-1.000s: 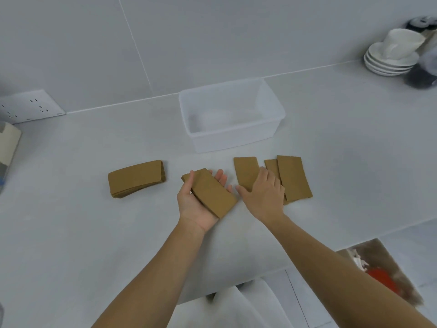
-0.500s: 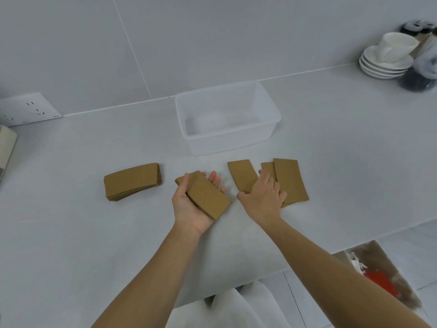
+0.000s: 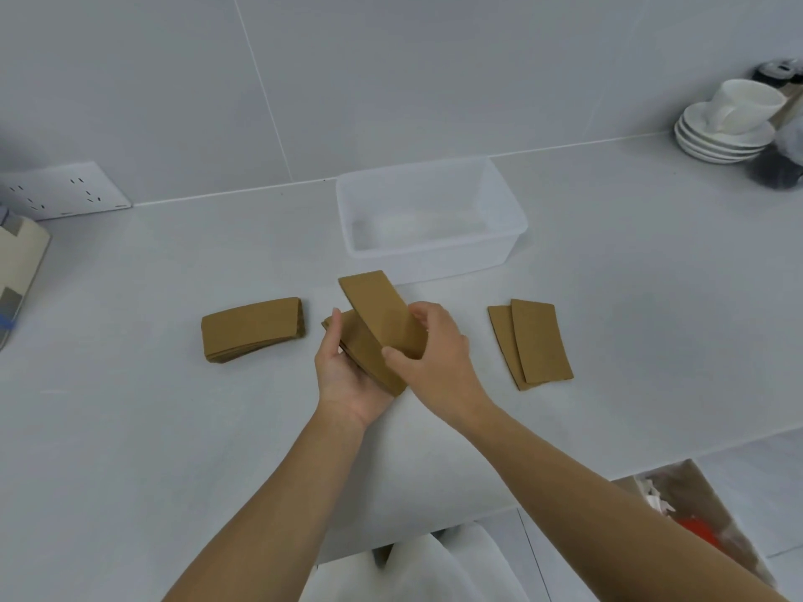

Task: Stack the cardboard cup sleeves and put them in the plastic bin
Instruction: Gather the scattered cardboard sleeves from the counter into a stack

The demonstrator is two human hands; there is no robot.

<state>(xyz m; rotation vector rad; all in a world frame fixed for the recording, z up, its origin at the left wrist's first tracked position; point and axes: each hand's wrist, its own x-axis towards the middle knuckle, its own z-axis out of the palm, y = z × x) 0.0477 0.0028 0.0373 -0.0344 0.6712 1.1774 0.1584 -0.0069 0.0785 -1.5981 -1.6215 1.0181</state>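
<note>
My left hand (image 3: 343, 375) lies palm up at the counter's centre with a small stack of brown cardboard sleeves (image 3: 363, 354) in it. Just above that stack my right hand (image 3: 434, 354) pinches one single sleeve (image 3: 382, 315), tilted across the stack. A thicker pile of sleeves (image 3: 252, 328) rests on the counter to the left. Two overlapping sleeves (image 3: 536, 341) lie flat to the right. The clear plastic bin (image 3: 504, 249) stands behind my hands, with nothing visible inside.
A stack of white saucers with a cup (image 3: 725, 123) sits at the back right, beside dark blurred items. A wall socket plate (image 3: 61, 189) and a cardboard box (image 3: 17, 271) are at the far left. The counter's front edge runs below my forearms.
My right hand has lifted one sleeve off the counter and carried it left over the stack in my left hand. The two sleeves on the right stayed put.
</note>
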